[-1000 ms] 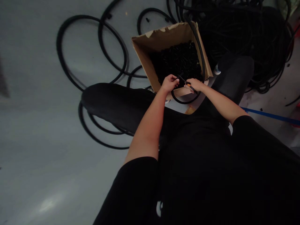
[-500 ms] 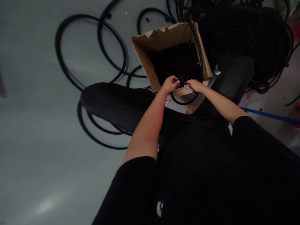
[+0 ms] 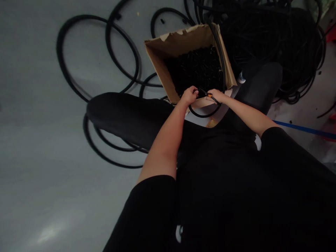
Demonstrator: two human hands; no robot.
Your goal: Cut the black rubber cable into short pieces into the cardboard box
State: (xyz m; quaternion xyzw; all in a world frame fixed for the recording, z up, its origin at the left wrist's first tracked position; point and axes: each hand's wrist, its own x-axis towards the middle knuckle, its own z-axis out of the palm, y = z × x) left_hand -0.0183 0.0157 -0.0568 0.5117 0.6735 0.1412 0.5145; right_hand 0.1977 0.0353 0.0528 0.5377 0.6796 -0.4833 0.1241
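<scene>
Over the near edge of a cardboard box (image 3: 158, 70), my left hand (image 3: 189, 96) is closed on a black rubber hose (image 3: 202, 116). The hose runs down across the box's right side and bends in a loop beneath my hands. My right hand (image 3: 217, 95) grips scissors (image 3: 210, 95) with black and orange handles. Their blades point left, close to my left fingers; whether they touch the hose is too small to tell. Many short black pieces (image 3: 196, 64) lie inside the box.
Long loops of black hose (image 3: 60, 56) lie on the grey floor to the left. A large tangled heap of hose (image 3: 273, 38) sits at the upper right. My knees flank the box. A blue strap (image 3: 304, 128) stretches along the right.
My left hand stays at the box's near edge, and the scissor blades are now nearer its fingers. The whole view has shifted slightly.
</scene>
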